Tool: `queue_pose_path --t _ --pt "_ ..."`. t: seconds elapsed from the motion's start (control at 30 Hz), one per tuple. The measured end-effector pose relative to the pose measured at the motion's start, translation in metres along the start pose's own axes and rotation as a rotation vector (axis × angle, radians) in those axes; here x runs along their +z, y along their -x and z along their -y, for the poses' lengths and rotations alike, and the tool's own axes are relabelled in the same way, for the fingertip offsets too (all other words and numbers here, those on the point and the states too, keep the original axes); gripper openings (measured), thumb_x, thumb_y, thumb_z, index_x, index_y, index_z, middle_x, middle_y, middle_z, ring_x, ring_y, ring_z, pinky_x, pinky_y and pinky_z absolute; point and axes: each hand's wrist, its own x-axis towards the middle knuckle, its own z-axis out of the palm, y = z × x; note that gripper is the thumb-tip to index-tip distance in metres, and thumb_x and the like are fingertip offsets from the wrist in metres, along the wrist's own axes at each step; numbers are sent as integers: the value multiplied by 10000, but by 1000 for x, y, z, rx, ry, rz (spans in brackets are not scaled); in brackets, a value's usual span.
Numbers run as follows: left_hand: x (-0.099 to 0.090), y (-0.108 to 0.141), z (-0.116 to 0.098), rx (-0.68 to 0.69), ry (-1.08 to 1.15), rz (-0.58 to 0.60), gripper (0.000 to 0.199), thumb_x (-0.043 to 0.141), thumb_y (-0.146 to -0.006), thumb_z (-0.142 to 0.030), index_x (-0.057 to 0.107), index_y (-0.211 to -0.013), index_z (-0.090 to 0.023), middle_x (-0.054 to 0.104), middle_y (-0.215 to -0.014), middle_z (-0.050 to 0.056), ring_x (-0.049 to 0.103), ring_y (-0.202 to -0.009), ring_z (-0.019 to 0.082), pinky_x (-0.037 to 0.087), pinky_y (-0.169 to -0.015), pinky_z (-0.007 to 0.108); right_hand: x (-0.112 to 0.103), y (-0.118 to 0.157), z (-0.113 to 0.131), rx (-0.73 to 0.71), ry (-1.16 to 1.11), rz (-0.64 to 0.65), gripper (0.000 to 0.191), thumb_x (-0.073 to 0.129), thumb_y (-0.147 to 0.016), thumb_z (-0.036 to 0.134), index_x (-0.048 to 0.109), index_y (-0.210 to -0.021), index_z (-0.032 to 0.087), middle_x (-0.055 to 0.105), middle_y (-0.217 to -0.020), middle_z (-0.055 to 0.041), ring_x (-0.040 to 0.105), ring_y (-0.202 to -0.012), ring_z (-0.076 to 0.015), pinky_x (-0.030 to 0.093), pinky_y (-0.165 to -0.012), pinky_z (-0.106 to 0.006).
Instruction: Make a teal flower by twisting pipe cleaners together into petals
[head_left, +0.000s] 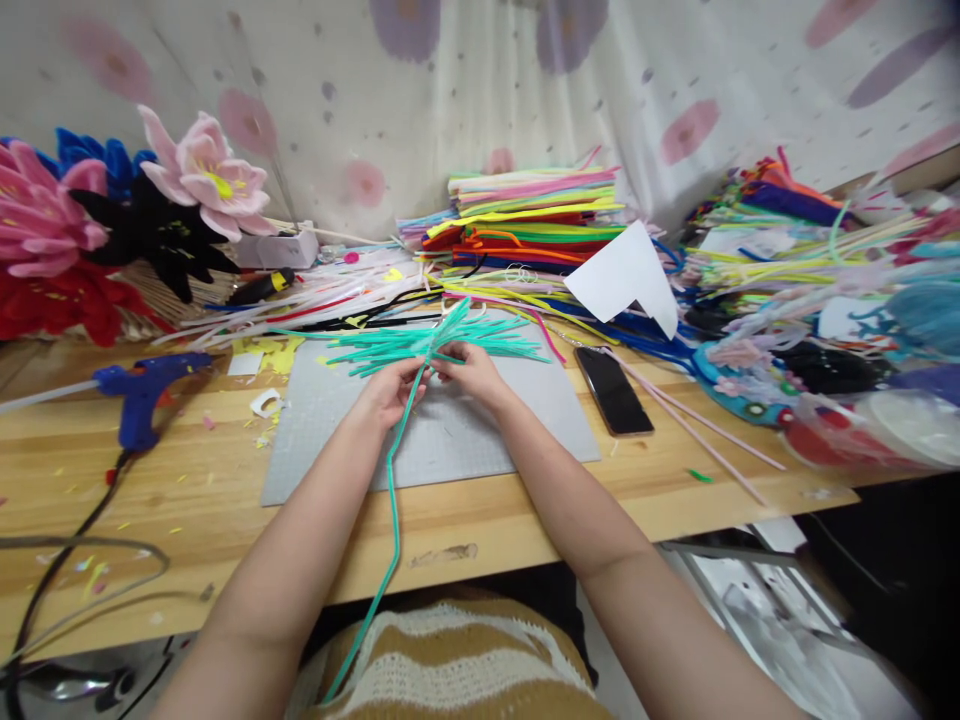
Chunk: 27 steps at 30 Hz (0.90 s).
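Observation:
My left hand [394, 390] and my right hand [471, 373] meet over a grey cutting mat [315, 435], fingers pinched together. Between them they grip teal pipe cleaners [448, 325], whose upper ends fan out just above the fingertips. From my left hand a long teal strand [393, 500] trails over the table edge down to my lap. Behind the hands, more teal pipe cleaners [514, 338] lie spread across the back of the mat. The exact spot where the fingers press is partly hidden.
Left stands a blue glue gun [142, 395] with its cord, below fuzzy flowers [206, 180]. A phone [613, 390] lies right of the mat. Stacked coloured pipe cleaners [525, 220] and a white paper piece [626, 280] are behind. Clutter and a plastic tub [877, 430] fill the right.

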Motion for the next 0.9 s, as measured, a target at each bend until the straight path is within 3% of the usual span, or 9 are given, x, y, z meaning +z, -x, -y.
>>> queue_pose_path --t 0.07,0.1,0.2,0.27,0.37,0.5,0.67,0.9 --pt "0 -1 1 -28 -2 25 30 597 -709 -108 606 -681 -113 598 -600 18 566 -504 61 434 -399 122 1 1 0 16 -33 3 302 672 -607 420 538 -668 157 527 -555 36 468 -491 -74 383 -522 -231" --pt "1 -1 3 22 -21 8 15 611 -699 -111 599 -705 -119 602 -619 15 574 -514 66 447 -409 132 1 2 0 29 -48 -4 312 675 -602 428 534 -671 159 522 -553 39 462 -489 -73 381 -523 -231" --pt "2 -4 12 392 -133 -142 203 683 -634 -141 570 -801 -162 624 -725 -4 605 -567 94 489 -440 181 3 3 0 56 -64 -39 352 695 -577 455 537 -691 161 519 -570 40 458 -493 -72 380 -524 -234" --pt "2 -6 18 609 -270 -165 218 689 -639 -209 579 -825 -178 631 -774 1 618 -599 114 499 -447 205 3 3 1 61 -71 -56 377 708 -559 470 542 -698 161 526 -595 35 465 -502 -73 386 -529 -238" --pt "0 -6 21 736 -491 -176 191 660 -672 -301 639 -809 -169 653 -781 36 631 -643 148 509 -470 229 3 2 3 64 -92 -70 413 730 -526 480 535 -707 166 533 -611 34 475 -503 -77 395 -529 -243" --pt "-2 -5 19 717 -603 -170 243 685 -640 -304 691 -827 -149 681 -786 61 616 -605 146 521 -501 258 1 1 6 67 -128 -91 445 752 -491 477 524 -722 173 523 -595 45 483 -501 -81 404 -526 -245" --pt "1 -2 15 562 -394 -109 213 703 -595 -294 673 -730 -132 659 -712 47 606 -636 154 506 -452 240 -2 4 8 31 -59 -70 379 717 -550 458 526 -704 169 529 -593 40 477 -504 -76 422 -557 -250" --pt "6 6 11 465 -309 13 233 728 -562 -314 655 -649 -111 595 -613 27 528 -560 109 476 -435 227 -5 0 8 -19 15 -33 305 673 -604 411 517 -702 168 540 -643 24 482 -526 -80 411 -545 -247"
